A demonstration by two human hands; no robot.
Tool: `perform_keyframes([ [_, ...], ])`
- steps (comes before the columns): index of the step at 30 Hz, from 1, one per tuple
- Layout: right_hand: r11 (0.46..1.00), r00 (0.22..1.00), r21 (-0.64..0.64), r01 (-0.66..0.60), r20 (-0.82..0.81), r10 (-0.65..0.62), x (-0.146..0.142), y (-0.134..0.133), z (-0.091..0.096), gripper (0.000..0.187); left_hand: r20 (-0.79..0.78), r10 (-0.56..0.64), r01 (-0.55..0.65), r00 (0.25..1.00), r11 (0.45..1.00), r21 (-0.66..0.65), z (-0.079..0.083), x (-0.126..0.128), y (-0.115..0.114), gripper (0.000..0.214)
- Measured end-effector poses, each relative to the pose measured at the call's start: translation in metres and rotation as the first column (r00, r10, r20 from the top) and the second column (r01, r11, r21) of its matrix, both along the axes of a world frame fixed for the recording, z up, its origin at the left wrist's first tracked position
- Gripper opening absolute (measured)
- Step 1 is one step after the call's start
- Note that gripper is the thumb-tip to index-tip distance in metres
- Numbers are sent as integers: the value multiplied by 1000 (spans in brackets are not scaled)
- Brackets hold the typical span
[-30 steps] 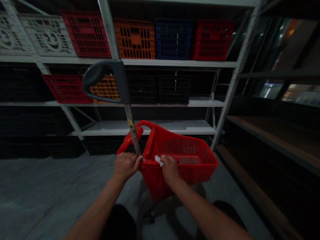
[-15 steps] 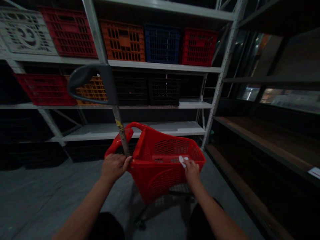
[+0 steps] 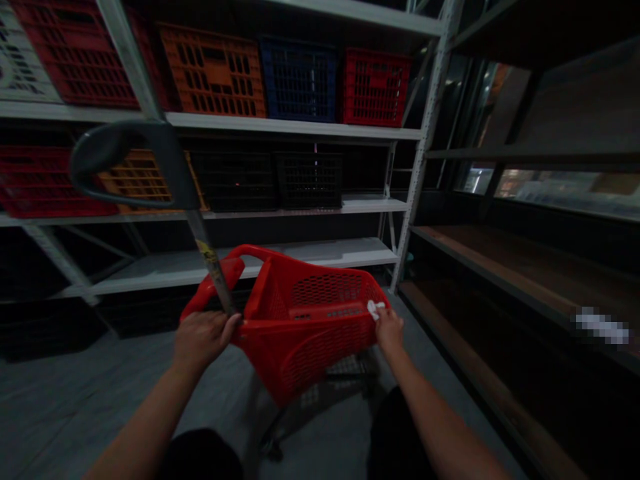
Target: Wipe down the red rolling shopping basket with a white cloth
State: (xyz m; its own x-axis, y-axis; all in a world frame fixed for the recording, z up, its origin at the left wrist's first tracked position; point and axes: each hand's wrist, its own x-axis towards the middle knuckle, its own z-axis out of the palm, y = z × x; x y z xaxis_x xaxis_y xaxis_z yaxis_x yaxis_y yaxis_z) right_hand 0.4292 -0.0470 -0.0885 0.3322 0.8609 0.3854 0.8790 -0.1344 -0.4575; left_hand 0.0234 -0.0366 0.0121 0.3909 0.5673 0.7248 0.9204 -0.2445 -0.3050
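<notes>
A red plastic shopping cart (image 3: 313, 353) stands before me, its basket turned to the right. My left hand (image 3: 203, 339) is closed round the near end of the cart's red handle (image 3: 213, 283). By its thumb, a metal pole (image 3: 213, 267) with a grey D-shaped grip (image 3: 177, 167) rises from the cart's corner; I cannot tell where its foot is fixed. My right hand (image 3: 390, 330) pinches a small crumpled white cloth or tissue (image 3: 375, 308) at the far end of the basket's near rim, touching the rim.
White metal shelving (image 3: 295, 127) runs behind the cart. It bears an orange crate (image 3: 213, 73), a blue crate (image 3: 299, 80), a red crate (image 3: 376, 87) and dark crates (image 3: 310, 181). Close on the right stands a shelf rack with brown boards (image 3: 500, 260). Grey floor (image 3: 120, 400) lies at the left.
The view has shifted, so shelves and cart sit further left. My right hand with the white cloth has moved along the rim towards the basket's far end. My left hand keeps its hold.
</notes>
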Motion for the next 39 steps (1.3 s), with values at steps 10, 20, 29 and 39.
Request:
perform_keyframes([
  [10, 988, 987, 60, -140, -66, 144, -56, 12, 0, 38, 36, 5, -6, 999, 999, 45, -1, -4, 2, 36],
  [20, 807, 806, 183, -561, -103, 583, -235, 5, 55, 34, 24, -10, 10, 1000, 1000, 13, -1, -11, 3, 33],
  [29, 912, 915, 70, -404, 17, 404, -135, 9, 17, 39, -32, -35, 34, 999, 999, -40, 5, -40, 20, 38],
  [39, 998, 999, -62, 33, -16, -34, -11, 8, -4, 30, 42, -76, 81, 996, 984, -157, 10, -47, 21, 34],
])
